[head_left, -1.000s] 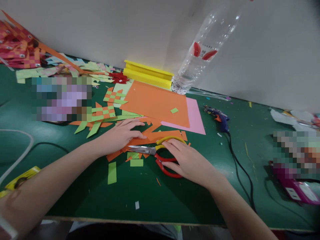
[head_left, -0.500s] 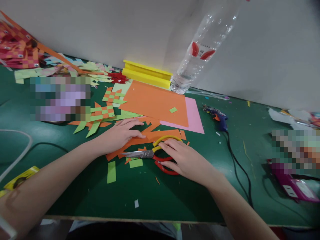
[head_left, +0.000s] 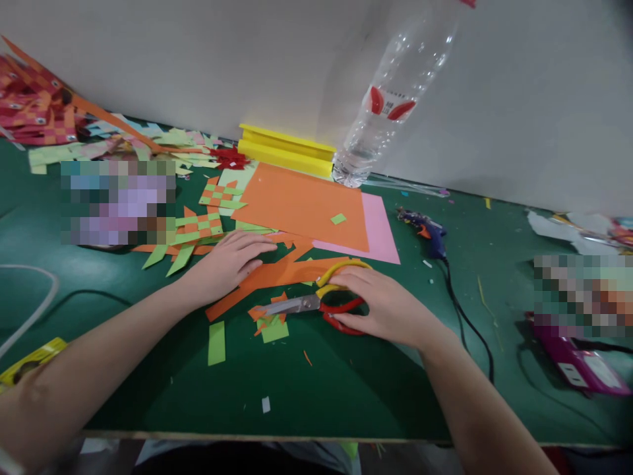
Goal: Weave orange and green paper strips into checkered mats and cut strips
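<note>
My right hand (head_left: 383, 303) has its fingers at the handles of scissors (head_left: 301, 304) with one yellow and one red loop. The blades point left, over orange scraps (head_left: 277, 307) and a green paper piece (head_left: 274, 330). On the left, my left hand (head_left: 230, 260) rests with fingers stretched out and lying over orange paper strips (head_left: 284, 272). Just beyond it lie woven green-and-orange paper fish (head_left: 198, 227). A large orange sheet (head_left: 301, 204) lies past both hands, over a pink sheet (head_left: 383, 227).
By the wall stand a yellow folded strip (head_left: 287, 150) and a clear bottle (head_left: 380, 109). A blue glue gun (head_left: 430, 237) with a black cord lies right of the sheets. Farther right is a purple device (head_left: 573, 359). Paper strips (head_left: 163, 142) and red woven pieces (head_left: 37, 109) are heaped back left.
My right hand and the scissors have shifted slightly right. Orange scraps now lie by the blade tips. My left hand has drawn back a little to the left, its fingers less spread.
</note>
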Tool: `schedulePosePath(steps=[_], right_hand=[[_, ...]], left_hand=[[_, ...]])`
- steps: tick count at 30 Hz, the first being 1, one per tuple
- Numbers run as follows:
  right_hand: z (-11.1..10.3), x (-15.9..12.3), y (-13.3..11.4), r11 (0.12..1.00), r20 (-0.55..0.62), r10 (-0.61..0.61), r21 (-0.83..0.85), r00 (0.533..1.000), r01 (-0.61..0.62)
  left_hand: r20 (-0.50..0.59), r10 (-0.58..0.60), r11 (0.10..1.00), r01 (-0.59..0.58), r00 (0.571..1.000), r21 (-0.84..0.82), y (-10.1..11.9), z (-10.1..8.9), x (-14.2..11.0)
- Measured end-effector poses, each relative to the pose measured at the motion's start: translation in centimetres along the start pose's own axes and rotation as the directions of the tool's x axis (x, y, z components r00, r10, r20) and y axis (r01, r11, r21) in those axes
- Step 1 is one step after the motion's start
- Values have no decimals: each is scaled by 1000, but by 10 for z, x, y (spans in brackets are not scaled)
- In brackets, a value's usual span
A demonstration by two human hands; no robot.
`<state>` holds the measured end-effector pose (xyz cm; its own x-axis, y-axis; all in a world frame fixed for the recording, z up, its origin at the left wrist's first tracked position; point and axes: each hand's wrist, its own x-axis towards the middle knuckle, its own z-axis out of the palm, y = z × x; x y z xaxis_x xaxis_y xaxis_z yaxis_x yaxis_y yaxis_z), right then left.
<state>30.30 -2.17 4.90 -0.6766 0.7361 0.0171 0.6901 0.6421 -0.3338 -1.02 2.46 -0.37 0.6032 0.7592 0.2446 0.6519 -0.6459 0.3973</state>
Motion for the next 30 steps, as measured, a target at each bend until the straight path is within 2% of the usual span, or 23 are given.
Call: schedulePosePath(steps=[3,6,9,11,13,16,19,22,24,25,27,30], right_hand=[[-6,-2,18,998,-102,51,42,993,-47],[-5,-2,37,989,-301,145,3,943,-151],[4,0,53,954,-449,259,-20,855,-299],[10,1,62,912,-543,338,-13,769,-410],[15,1,69,875,-597,384,-9,704,-485],[16,0,72,829,-622,389,-87,680,-553],[13,1,61,856,-631,319,-127,707,-500],[13,5,43,953,-537,193,-95,821,-286],[16,8,32,982,-386,111,-98,916,-160],[18,10,28,989,-312,76,-96,947,-111],[22,12,23,996,-202,20,-85,979,-38],[24,12,23,998,-153,-17,-62,988,7]], left_hand=[[-45,-111,994,112,993,14,2,-6,-1],[-68,-162,986,164,984,23,4,-8,-3],[-62,-101,993,104,993,49,6,-6,-6],[-38,-32,997,34,999,67,7,-4,-7],[-6,35,996,-34,999,85,9,-2,-8],[20,106,988,-107,994,110,11,-1,-8],[11,142,981,-142,990,131,11,-1,-8],[-9,174,972,-170,985,164,11,-1,-8],[-11,200,962,-194,980,190,11,-1,-9],[-13,214,957,-207,977,202,11,-1,-9],[-17,237,949,-228,971,219,12,-1,-9],[-12,250,942,-240,968,234,13,-1,-9]])
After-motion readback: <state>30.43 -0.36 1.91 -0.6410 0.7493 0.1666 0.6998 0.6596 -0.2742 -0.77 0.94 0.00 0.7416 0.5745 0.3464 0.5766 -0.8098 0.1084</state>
